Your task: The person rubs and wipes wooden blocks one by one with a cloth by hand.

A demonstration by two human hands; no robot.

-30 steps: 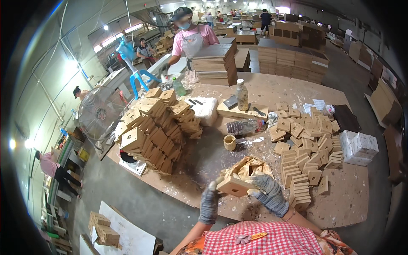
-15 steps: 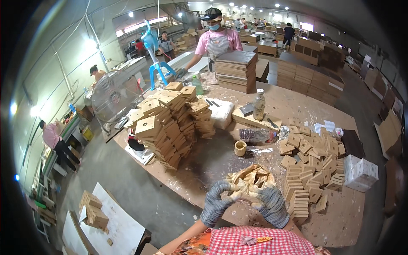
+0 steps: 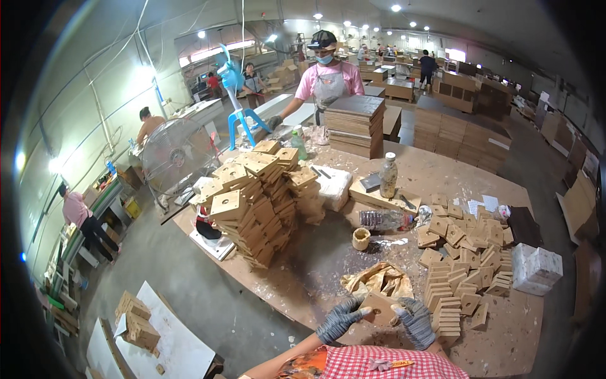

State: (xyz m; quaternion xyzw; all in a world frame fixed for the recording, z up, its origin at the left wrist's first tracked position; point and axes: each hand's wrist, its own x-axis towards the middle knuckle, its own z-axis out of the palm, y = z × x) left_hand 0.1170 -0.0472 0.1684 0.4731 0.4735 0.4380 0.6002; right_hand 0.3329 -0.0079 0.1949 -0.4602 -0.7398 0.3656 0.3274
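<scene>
Both my hands wear grey gloves with pale fingertips. Between them, close to my checked apron, is a small flat wooden block [image 3: 380, 309] with a round hole, its broad face turned up. My left hand [image 3: 342, 320] pinches its left edge, and my right hand [image 3: 416, 323] grips the right edge. Just beyond the block lies a crumpled, stained tan cloth or wrapper [image 3: 379, 278] on the worktable [image 3: 442, 142]. Right of my right hand, similar wooden blocks [image 3: 464, 252] lie in rows and a loose heap.
A tall stack of blocks [image 3: 252, 208] stands left on the table. Beyond the cloth are a small round pot [image 3: 361, 239], a lying plastic bottle [image 3: 382, 220] and an upright bottle [image 3: 388, 175]. White packages [image 3: 536, 268] sit at right. A co-worker [image 3: 328, 82] stands across the table.
My hands have come down toward the apron, away from the tan cloth. The block's broad face with its hole now shows between them. The view has shifted slightly.
</scene>
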